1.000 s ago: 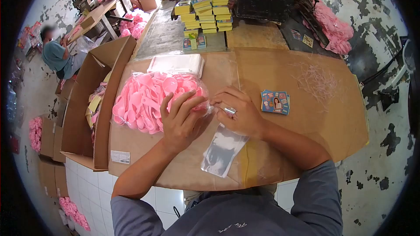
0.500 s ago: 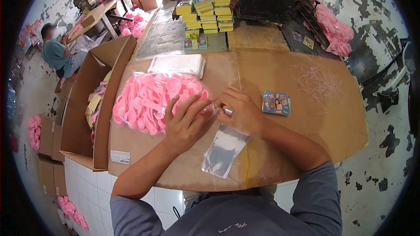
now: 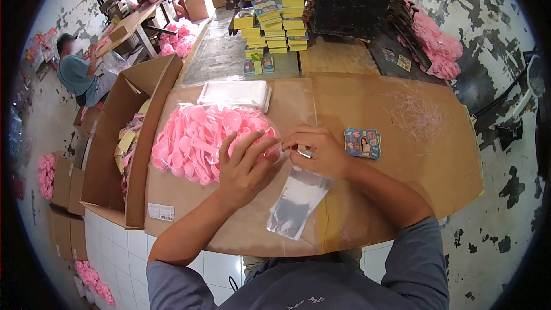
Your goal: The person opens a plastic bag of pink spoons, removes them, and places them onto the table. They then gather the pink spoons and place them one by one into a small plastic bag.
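Left hand [image 3: 244, 166], grip open, fingers spread on the pink spoons [image 3: 189, 138]; right hand [image 3: 318, 152] pinches the clear sleeve [image 3: 295, 201] on the table [image 3: 413, 161]; pinching one edge only should let its mouth gape

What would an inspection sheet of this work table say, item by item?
Surface: brown cardboard sheet covering the table, creased.
Job's things: clear sleeve hanging below the hands; bag of pink spoons; stack of clear bags behind it.
Clutter: printed cards; thin pale shreds.
Fingers: left hand spread on that spoon bag; right hand pinching the sleeve's top.
Cables: one dark line on the floor at right, perhaps a cord.
Surroundings: open cardboard box, stacked yellow boxes, pink heaps, a seated person.
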### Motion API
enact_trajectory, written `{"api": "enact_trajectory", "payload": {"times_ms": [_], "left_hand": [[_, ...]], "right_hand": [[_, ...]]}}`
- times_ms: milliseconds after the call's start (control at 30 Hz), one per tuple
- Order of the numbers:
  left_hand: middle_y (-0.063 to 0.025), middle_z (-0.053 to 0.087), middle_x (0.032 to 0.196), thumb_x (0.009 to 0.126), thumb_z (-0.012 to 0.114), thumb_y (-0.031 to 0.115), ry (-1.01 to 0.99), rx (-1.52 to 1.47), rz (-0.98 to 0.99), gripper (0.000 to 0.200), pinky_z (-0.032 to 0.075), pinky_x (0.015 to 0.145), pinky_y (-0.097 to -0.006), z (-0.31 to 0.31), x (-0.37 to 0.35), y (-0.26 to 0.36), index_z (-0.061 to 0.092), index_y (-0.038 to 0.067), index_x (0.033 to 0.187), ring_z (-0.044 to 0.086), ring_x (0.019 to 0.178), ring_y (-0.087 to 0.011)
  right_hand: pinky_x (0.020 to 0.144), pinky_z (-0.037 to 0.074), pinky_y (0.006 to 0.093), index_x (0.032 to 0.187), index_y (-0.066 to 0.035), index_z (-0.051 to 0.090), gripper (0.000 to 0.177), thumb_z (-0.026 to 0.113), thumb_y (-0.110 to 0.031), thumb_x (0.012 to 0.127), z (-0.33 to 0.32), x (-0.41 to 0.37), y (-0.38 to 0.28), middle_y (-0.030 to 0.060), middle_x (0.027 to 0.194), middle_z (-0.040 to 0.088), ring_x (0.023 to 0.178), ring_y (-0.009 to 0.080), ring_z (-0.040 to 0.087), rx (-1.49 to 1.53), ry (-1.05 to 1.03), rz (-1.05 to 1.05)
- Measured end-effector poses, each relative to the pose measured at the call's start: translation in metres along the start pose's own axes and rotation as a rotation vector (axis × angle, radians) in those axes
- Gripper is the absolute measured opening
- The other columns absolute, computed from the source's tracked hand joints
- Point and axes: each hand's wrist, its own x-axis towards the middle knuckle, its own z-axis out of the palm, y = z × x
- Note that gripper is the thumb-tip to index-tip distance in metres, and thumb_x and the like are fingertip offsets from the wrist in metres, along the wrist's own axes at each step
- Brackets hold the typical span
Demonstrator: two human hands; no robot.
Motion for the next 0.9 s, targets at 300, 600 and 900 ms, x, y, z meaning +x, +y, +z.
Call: {"api": "enact_trajectory", "payload": {"times_ms": [300,600,900], "left_hand": [[-0.0026,0.066,0.13,0.076,0.084,0.017,-0.047,-0.008,0.004,0.023,0.03,0.117,-0.0528,-0.002,-0.001,0.0,0.07,0.012,0.094,0.058,0.128,-0.0259],[-0.002,0.064,0.131,0.077,0.084,0.02,-0.039,0.014,-0.007,0.026,0.032,0.115,-0.0529,0.0,0.003,0.001,0.069,0.01,0.095,0.057,0.127,-0.0253],[-0.0022,0.064,0.129,0.079,0.084,0.02,-0.007,-0.019,-0.02,0.023,0.033,0.114,-0.0522,-0.005,0.004,0.0,0.069,0.011,0.094,0.057,0.125,-0.0243]], "right_hand": [[0.071,0.053,0.037,0.092,0.0,0.066,0.01,0.067,-0.006,0.084,0.006,-0.001,-0.002,0.0114,0.087,0.064,0.078,0.0244,0.064,-0.096,-0.004,0.098],[0.07,0.049,0.0296,0.1,0.0,0.066,0.014,0.064,-0.008,0.089,0.02,-0.004,0.016,0.0062,0.087,0.062,0.079,0.0149,0.061,0.285,0.121,0.479],[0.068,0.047,0.0291,0.105,-0.002,0.068,0.014,0.068,-0.01,0.093,0.005,-0.003,0.0,0.0067,0.092,0.062,0.078,0.0141,0.06,0.019,-0.001,0.125]]}}
